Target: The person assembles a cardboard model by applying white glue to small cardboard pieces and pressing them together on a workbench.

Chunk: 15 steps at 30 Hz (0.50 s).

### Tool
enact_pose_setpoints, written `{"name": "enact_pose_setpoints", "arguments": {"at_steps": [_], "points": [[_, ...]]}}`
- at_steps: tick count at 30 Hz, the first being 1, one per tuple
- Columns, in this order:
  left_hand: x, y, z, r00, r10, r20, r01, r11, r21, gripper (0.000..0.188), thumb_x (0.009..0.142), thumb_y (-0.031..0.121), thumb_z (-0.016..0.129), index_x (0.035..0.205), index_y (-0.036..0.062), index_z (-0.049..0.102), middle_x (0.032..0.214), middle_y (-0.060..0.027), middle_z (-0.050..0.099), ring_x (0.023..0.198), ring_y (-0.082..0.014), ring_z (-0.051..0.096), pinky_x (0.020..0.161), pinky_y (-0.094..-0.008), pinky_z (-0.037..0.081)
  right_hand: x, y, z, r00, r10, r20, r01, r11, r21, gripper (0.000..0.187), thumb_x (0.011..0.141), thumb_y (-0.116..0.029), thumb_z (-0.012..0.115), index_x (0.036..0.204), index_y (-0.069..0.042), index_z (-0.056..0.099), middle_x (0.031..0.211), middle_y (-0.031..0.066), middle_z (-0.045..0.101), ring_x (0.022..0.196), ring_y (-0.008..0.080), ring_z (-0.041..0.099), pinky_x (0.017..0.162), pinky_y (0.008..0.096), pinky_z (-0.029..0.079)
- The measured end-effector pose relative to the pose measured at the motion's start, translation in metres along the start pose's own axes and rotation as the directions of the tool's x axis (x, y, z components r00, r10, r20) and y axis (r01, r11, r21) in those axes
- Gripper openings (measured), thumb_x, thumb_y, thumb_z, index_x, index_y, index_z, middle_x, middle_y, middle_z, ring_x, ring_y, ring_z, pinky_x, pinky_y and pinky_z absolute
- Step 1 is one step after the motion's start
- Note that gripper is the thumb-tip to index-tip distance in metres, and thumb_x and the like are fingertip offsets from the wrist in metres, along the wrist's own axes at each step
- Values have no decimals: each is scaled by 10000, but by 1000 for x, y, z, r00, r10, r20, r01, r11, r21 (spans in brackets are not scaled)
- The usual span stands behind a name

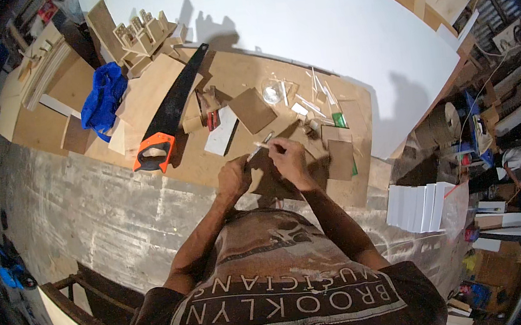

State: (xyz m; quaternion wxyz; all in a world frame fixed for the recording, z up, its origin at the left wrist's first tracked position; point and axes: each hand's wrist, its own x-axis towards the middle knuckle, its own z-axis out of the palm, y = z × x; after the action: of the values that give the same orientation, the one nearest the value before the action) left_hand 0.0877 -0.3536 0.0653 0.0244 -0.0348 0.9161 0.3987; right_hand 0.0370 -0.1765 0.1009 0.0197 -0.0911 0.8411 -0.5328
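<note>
Your left grip (235,176) holds a slim pale tool (253,155), lower end hidden inside it | your right grip (288,158) pinches a small light strip (260,144), outline unclear | both above the counter (198,166) | orange-handled saw (173,102) lies ahead, leftward

On the flat brown wooden surface (359,112), an orange-handled, black-bladed handsaw (174,102) lies left of my left hand (234,176), right of a crumpled blue cloth (103,96); a rectangular brown sheet (340,160) lies right of my right hand (288,158). Behind the surface lies a flat white panel (310,23).
</note>
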Motion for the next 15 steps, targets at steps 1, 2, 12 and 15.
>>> {"name": "enact_pose_setpoints", "arguments": {"at_steps": [1,2,12,15], "points": [[-1,-1,0,1000,23,-17,-23,1000,-5,233,865,124,587,1069,107,697,910,-209,705,848,-419,680,733,-502,542,4,-2,0,998,-43,-54,39,996,-83,122,859,-55,668,935,36,697,835,191,716,732,240,716,649,342,540],[-1,-1,-1,998,45,-35,-46,999,-10,225,871,125,580,1062,106,696,910,-208,704,846,-418,680,728,-502,541,6,-3,1,991,-90,-103,72,983,-167,125,861,-60,669,941,31,700,839,184,719,749,248,723,658,349,542],[2,-7,5,999,30,-18,-30,999,14,225,885,132,554,1060,113,694,911,-206,702,835,-418,678,716,-514,533,14,43,1,992,-80,-95,73,994,-83,137,853,-57,672,962,21,702,836,184,715,757,260,723,682,364,531],[2,-3,3,1000,12,-2,-11,1000,6,253,874,119,551,1081,118,697,912,-212,701,841,-420,677,725,-516,533,33,56,-8,955,-136,-265,111,988,-108,167,871,-78,671,1002,17,712,803,156,714,675,181,673,643,324,528]]}}
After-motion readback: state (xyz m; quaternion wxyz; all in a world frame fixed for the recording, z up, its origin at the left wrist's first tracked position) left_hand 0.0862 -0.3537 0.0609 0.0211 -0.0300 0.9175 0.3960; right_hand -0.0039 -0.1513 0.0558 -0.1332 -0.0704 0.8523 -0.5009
